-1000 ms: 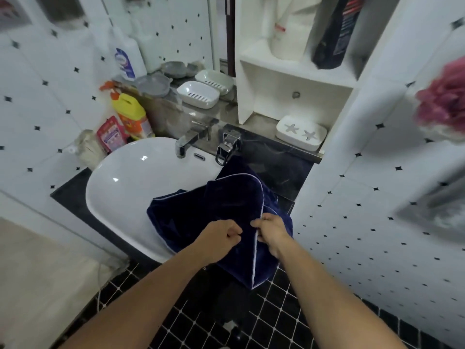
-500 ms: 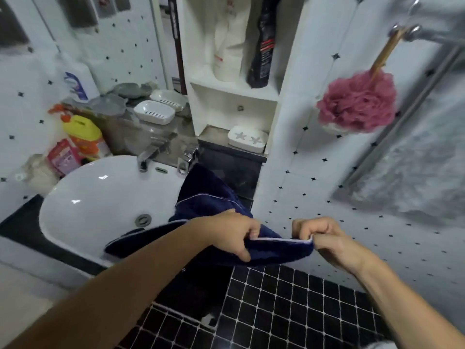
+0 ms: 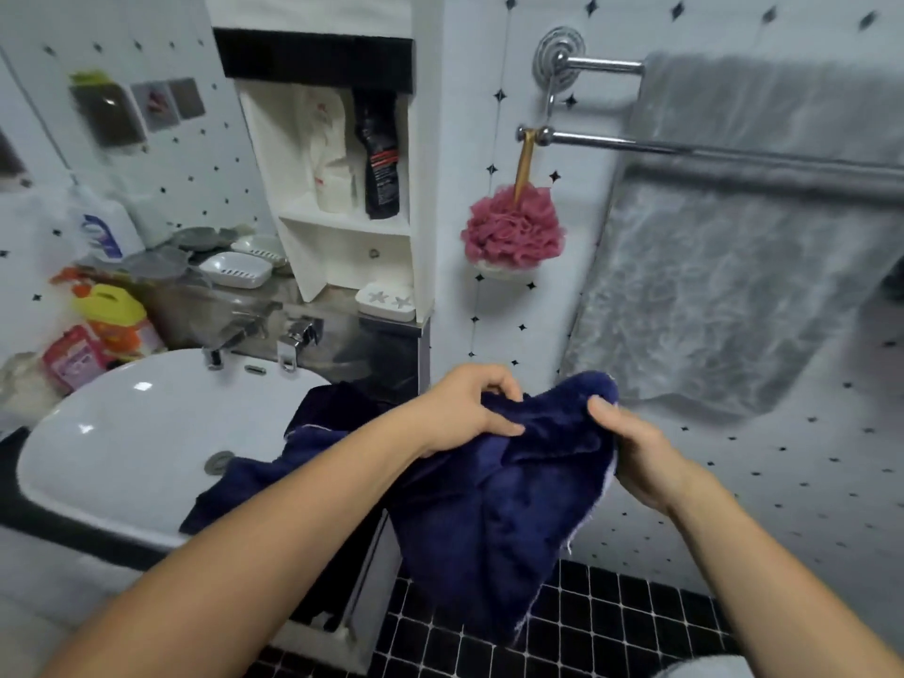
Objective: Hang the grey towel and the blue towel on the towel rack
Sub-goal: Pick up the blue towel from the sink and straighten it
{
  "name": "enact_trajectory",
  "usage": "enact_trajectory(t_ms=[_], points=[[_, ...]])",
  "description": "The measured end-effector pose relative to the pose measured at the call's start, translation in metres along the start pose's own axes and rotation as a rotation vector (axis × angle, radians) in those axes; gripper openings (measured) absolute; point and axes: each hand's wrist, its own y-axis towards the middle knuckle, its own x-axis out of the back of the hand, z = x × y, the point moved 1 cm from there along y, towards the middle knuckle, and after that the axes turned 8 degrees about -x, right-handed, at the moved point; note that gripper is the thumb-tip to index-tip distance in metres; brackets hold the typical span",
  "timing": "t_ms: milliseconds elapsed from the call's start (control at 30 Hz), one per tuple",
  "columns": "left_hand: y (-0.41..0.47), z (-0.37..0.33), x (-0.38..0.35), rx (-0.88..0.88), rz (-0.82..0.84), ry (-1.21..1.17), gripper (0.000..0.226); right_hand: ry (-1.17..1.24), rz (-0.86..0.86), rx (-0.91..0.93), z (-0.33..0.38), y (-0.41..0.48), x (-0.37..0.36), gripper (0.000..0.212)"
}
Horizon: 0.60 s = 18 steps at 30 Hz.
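Blue towel [image 3: 494, 491] lifted off sink [image 3: 122, 433], toward towel rack [image 3: 685, 149].

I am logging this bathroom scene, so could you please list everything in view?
blue towel: 1, dark blue, held in front of the wall, one end trailing over the sink
grey towel: 1, grey, draped on the towel rack
towel rack: 1, chrome, two bars on the wall
bath sponge: 1, pink, hanging from the rack's end
sink: 1, white, left
soap dishes: at least 3, white, ledge and shelf niche
bottles: several, black, white, yellow, in the niche and beside the sink
left hand: gripping the blue towel
right hand: gripping the blue towel
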Motion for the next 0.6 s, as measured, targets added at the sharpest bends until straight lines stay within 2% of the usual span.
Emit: enact_trajectory(t_ms=[100, 200, 267, 333, 400, 467, 533, 600], points=[[0.007, -0.036, -0.046, -0.106, -0.057, 0.093, 0.035, -0.043, -0.181, 0.095, 0.023, -0.021, 0.01, 0.035], [0.011, -0.049, -0.08, -0.091, -0.206, 0.119, 0.053, -0.008, -0.336, 0.216, 0.04, -0.048, 0.031, 0.009], [0.009, -0.046, -0.097, -0.038, -0.266, 0.19, 0.063, 0.053, -0.371, 0.25, 0.049, -0.067, 0.047, 0.018], [0.007, -0.036, -0.113, 0.019, -0.269, 0.28, 0.045, 0.099, -0.392, 0.264, 0.057, -0.084, 0.06, 0.019], [0.001, -0.025, -0.126, 0.099, -0.225, 0.353, 0.024, 0.155, -0.427, 0.27, 0.065, -0.097, 0.072, 0.01], [-0.009, -0.009, -0.137, 0.188, -0.174, 0.422, 0.018, 0.224, -0.488, 0.301, 0.075, -0.112, 0.087, 0.005], [-0.021, 0.012, -0.141, 0.279, -0.133, 0.542, 0.023, 0.294, -0.538, 0.342, 0.087, -0.127, 0.106, 0.004], [-0.03, 0.033, -0.137, 0.334, -0.144, 0.55, 0.023, 0.307, -0.573, 0.356, 0.096, -0.14, 0.126, 0.005]])
